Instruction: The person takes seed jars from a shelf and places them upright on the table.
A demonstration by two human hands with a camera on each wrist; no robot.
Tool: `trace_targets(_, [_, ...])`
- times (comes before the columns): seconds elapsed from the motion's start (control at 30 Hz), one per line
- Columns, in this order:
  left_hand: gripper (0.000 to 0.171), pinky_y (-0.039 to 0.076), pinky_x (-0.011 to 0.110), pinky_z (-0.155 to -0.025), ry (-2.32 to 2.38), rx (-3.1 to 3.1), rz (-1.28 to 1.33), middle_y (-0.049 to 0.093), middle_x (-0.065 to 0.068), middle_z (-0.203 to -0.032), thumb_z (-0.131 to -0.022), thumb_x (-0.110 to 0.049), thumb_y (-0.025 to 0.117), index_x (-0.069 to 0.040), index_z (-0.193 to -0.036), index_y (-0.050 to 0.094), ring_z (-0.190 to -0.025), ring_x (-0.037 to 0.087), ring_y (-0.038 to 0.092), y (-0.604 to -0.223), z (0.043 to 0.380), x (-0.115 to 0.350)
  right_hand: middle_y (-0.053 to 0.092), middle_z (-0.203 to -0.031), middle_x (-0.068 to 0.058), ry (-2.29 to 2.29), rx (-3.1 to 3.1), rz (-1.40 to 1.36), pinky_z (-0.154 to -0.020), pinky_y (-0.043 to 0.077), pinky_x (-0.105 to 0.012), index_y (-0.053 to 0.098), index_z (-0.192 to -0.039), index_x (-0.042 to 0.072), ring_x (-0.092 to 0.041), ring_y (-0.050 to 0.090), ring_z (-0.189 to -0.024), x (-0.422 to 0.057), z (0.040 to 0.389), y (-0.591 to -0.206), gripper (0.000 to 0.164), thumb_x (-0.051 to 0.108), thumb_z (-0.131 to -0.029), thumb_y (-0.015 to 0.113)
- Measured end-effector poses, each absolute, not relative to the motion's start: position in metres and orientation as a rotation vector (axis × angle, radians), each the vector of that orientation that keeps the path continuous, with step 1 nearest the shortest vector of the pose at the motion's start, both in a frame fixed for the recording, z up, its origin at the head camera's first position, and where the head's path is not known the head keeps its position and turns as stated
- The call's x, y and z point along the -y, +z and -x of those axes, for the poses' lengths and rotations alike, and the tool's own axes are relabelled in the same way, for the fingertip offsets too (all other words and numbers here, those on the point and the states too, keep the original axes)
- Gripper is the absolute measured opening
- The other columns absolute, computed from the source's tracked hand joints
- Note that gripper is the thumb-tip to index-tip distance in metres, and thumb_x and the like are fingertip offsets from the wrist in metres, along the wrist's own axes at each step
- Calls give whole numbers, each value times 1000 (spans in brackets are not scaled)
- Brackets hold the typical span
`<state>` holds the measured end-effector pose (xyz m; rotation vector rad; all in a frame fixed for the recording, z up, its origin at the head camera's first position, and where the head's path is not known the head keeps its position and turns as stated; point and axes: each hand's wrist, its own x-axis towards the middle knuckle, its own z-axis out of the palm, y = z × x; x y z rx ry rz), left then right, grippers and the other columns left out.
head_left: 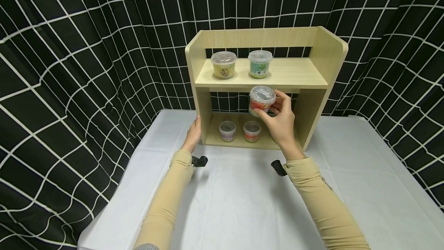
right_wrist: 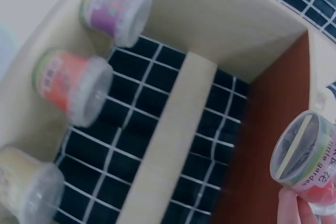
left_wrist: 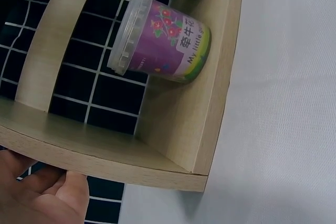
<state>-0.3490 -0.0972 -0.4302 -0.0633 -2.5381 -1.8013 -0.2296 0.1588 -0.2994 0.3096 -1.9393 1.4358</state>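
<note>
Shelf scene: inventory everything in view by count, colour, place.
Shelf unit: one, pale wood, centre
Yellow tub: one, yellow, upper left
Teal tub: one, teal, upper middle
Purple tub: one, purple, lower left
Red tub: one, red, lower middle
Cream tub: one, cream, lower right
Held tub: one, red, in front
Cloth: one, white, below
Curtain: count unclear, black-and-white, behind
Cameras: two, black, wrists
Sleeves: two, beige, forearms
Left hand: one, bare, touching unit's side
Right hand: one, bare, gripping held tub

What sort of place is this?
Probably a staged recording or test booth: black gridded curtains hang behind and beside a white-covered table, and a two-tier shelf on it holds lidded cups.
</note>
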Motion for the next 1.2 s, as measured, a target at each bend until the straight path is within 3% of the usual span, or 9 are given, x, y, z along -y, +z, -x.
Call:
trace_targets(0.27, [80, 13, 38, -111, -1786, 2552, 71, 21, 10, -151, -93, -64, 13, -7, -148, 22, -137, 28, 16, -430, 349, 98, 47, -112, -25, 1493, 2015, -252, -88, 47, -42, 34, -126, -11, -33, 52, -99, -150, 234, -324, 65, -5, -75, 74])
trace_targets(0.57, [80, 15, 41, -111, -1767, 2583, 65, 22, 11, -151, -92, -65, 13, -8, -148, 22, -136, 30, 18, -428, 350, 100, 47, -116, -18, 1648, 2043, -219, -87, 48, -36, 35, -129, -1, -27, 53, -101, -139, 257, -383, 73, 7, -72, 81])
trace_targets(0.73, [80, 14, 41, -111, -1779, 2590, 70, 21, 11, -151, -92, -65, 13, -8, -148, 21, -136, 30, 17, -428, 351, 101, 50, -114, -19, 1671, 2103, -167, -84, 50, -35, 35, -125, -2, -27, 55, -100, -127, 258, -401, 72, 5, -70, 81])
trace_targets(1.2, [78, 13, 40, -111, -1818, 2596, 53, 20, 9, -151, -93, -64, 15, -10, -148, 20, -137, 28, 16, -427, 350, 101, 50, -117, -25, 1719, 2235, -96, -90, 47, -38, 36, -121, -5, -34, 54, -105, -100, 255, -436, 69, -3, -69, 80])
